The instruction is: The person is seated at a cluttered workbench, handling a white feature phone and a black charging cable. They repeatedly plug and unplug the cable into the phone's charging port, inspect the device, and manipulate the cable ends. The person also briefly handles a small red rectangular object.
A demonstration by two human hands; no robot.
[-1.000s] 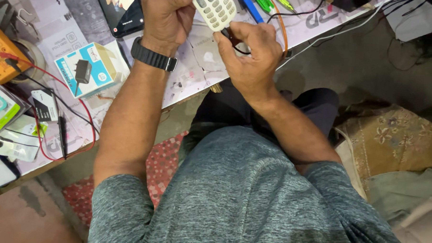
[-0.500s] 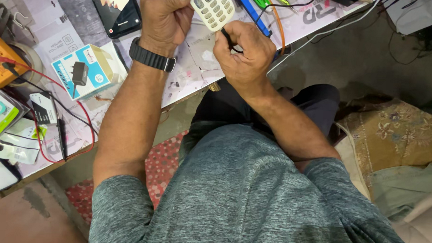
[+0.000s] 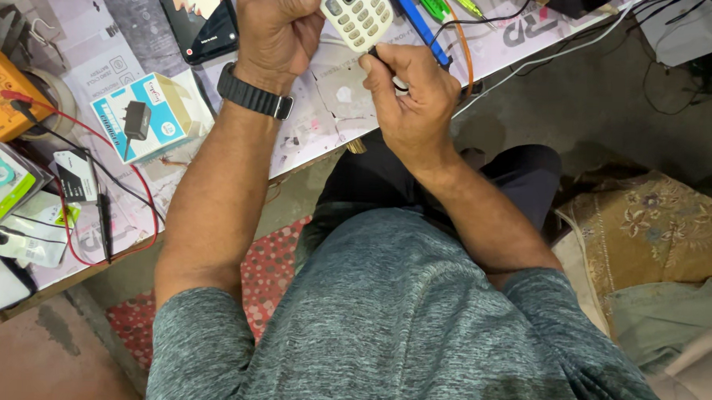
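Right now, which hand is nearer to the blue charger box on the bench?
Left. The left hand grips the keypad phone just up and right of the charger box; the right hand, pinching a small dark tool at the phone's lower edge, sits farther right.

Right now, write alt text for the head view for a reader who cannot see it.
Seen from above, a person's left hand holds a white keypad phone while the right hand presses a thin dark tool to its lower edge, over a cluttered workbench with a charger box and red wires.
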